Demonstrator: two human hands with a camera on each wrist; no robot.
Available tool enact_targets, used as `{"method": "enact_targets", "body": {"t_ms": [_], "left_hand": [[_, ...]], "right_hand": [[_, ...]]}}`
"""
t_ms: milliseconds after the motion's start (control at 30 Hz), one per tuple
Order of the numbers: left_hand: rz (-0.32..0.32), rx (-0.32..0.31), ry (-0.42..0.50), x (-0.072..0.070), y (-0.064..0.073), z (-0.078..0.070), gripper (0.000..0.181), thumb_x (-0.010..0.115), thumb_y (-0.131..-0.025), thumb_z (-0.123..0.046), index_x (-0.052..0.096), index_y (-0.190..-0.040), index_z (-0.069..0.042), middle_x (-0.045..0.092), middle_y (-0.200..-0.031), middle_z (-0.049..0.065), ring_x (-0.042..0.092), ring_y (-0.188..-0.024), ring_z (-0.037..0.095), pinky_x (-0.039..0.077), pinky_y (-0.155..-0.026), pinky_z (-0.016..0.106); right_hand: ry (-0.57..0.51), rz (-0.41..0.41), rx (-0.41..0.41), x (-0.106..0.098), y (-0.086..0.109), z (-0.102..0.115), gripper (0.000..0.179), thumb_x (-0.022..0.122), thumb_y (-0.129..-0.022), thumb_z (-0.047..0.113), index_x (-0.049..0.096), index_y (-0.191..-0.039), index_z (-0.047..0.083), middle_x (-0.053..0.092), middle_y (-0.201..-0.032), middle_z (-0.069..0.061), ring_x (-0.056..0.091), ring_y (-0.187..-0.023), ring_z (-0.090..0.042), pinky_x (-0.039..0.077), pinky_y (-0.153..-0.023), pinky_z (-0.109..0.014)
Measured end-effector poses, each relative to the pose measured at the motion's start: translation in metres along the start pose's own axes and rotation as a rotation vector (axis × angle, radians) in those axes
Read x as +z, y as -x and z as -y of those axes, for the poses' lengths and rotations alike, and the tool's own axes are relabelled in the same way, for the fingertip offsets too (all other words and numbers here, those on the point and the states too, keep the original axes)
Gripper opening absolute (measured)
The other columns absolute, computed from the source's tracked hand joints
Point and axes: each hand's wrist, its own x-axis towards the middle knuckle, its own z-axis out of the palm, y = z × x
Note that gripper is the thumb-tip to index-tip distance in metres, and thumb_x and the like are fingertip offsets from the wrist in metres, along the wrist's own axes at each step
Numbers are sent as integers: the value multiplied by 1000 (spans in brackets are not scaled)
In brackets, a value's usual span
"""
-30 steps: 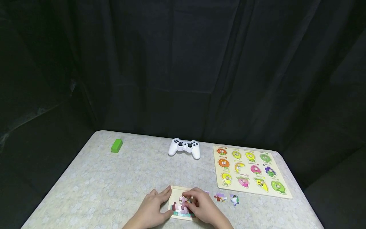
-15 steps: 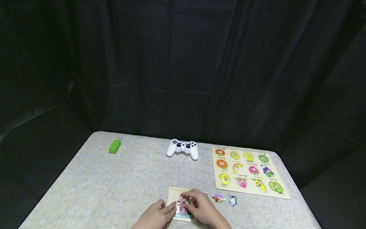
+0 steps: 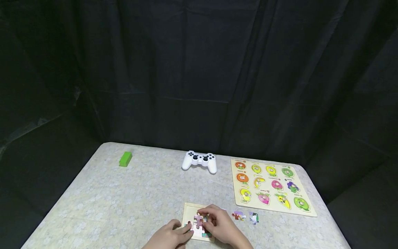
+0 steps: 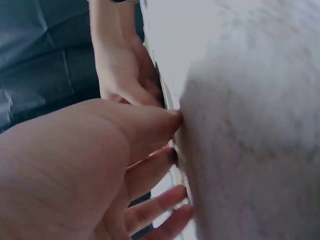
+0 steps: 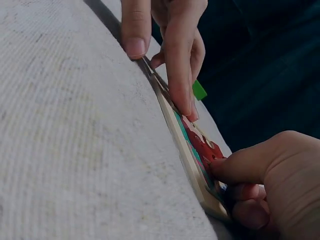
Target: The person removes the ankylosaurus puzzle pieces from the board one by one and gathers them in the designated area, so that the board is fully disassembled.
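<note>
A small wooden jigsaw tray lies at the table's near edge, partly filled with pieces. My right hand reaches over its right side and pinches a pinkish-brown puzzle piece between thumb and fingers. From the left, my left hand lays extended fingers on the lower left pieces. In the right wrist view, the left thumb is at the tray's near edge and the right thumb touches reddish-brown pieces. The left wrist view shows the tray only edge-on; my right hand hides its right part.
Loose puzzle pieces lie right of the tray, one with green and white. A fruit peg board lies beyond them. A white game controller and a green block are farther back. Black curtain surrounds the table.
My left hand has shifted from the tray's left edge, its fingers now resting on the lower left pieces. The right hand stays at nearly the same spot over the tray.
</note>
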Motion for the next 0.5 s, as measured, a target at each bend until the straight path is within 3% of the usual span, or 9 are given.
{"method": "enact_targets", "body": {"t_ms": [100, 233, 333, 400, 500], "left_hand": [[93, -109, 165, -3, 2, 3, 35, 71, -101, -22, 75, -135, -23, 69, -142, -1, 62, -113, 18, 52, -79, 27], [174, -167, 202, -6, 5, 5, 38, 63, -106, -30, 70, -143, -30, 62, -150, -6, 59, -124, 20, 51, -82, 37], [157, -156, 221, -5, 7, 7, 38, 62, -107, -30, 69, -144, -29, 62, -151, -7, 58, -123, 18, 52, -83, 38], [127, -146, 250, -4, 9, 10, 37, 62, -106, -28, 70, -142, -27, 62, -150, -6, 56, -111, 12, 48, -77, 30], [92, -150, 322, -2, 10, 13, 37, 62, -106, -26, 70, -142, -22, 62, -150, -4, 43, -95, 3, 36, -71, 21]], "right_hand": [[-11, 2, 1, -1, 0, -1, 31, 75, -95, 3, 75, -125, 9, 70, -108, 1, 48, -63, 2, 44, -55, -18], [-4, -2, -19, -1, 1, -2, 31, 73, -96, 2, 75, -126, 10, 70, -108, 1, 49, -65, 2, 46, -56, -19], [-10, -1, -35, -1, 1, -3, 32, 72, -96, 0, 74, -126, 10, 70, -110, 0, 51, -67, 1, 47, -57, -21], [-10, -2, -43, -1, 1, -4, 32, 70, -96, -1, 74, -126, 10, 70, -110, -1, 51, -67, 1, 48, -57, -21], [-5, -10, -53, 1, 1, -5, 30, 69, -97, -1, 74, -125, 10, 70, -108, -1, 51, -67, 2, 48, -57, -21]]}}
